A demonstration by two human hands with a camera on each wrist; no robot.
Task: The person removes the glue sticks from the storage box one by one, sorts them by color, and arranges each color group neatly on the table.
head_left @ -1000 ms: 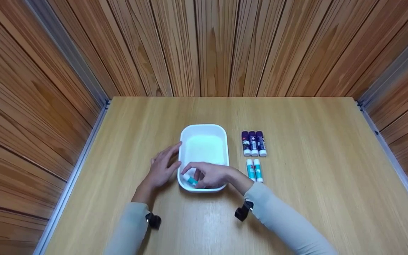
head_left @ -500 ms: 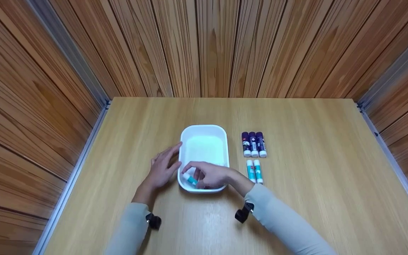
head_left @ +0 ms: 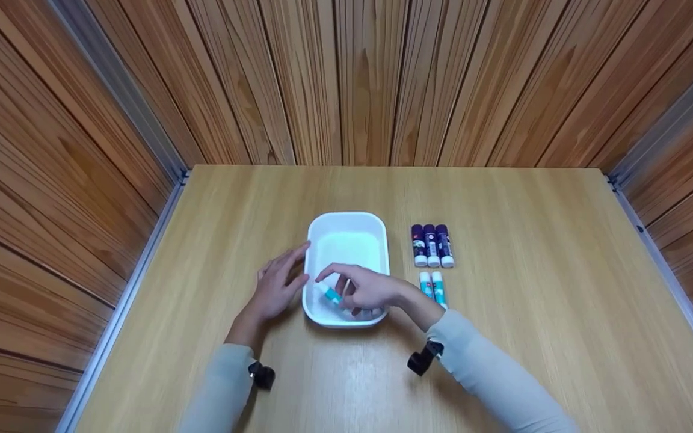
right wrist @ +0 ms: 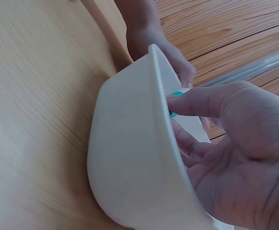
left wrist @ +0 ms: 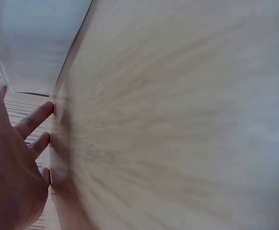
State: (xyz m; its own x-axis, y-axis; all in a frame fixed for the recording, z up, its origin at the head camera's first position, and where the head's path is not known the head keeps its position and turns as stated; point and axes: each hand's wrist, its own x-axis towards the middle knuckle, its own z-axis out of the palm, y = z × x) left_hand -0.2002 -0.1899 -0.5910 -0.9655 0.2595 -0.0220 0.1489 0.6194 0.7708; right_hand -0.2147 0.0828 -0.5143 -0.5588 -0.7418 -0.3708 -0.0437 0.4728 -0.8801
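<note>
A white plastic tub (head_left: 346, 245) stands on the table. My right hand (head_left: 373, 290) reaches over its near right side and pinches a teal glue stick with a white end (head_left: 329, 293), which is tilted inside the tub. In the right wrist view the thumb presses on the glue stick (right wrist: 177, 93), most of which is hidden by the hand and the tub wall. My left hand (head_left: 274, 290) touches the tub's left side with extended fingers; in the left wrist view several fingertips (left wrist: 45, 108) of it rest on the table beside the tub.
Three dark purple glue sticks with white ends (head_left: 432, 245) lie side by side to the right of the tub. Nearer to me lie two teal glue sticks (head_left: 438, 288), partly behind my right forearm. Wooden panel walls (head_left: 364, 84) border the table (head_left: 539, 252).
My right hand has lifted slightly and shifted up and to the right, bringing the teal glue stick with it. The left hand keeps its place at the tub.
</note>
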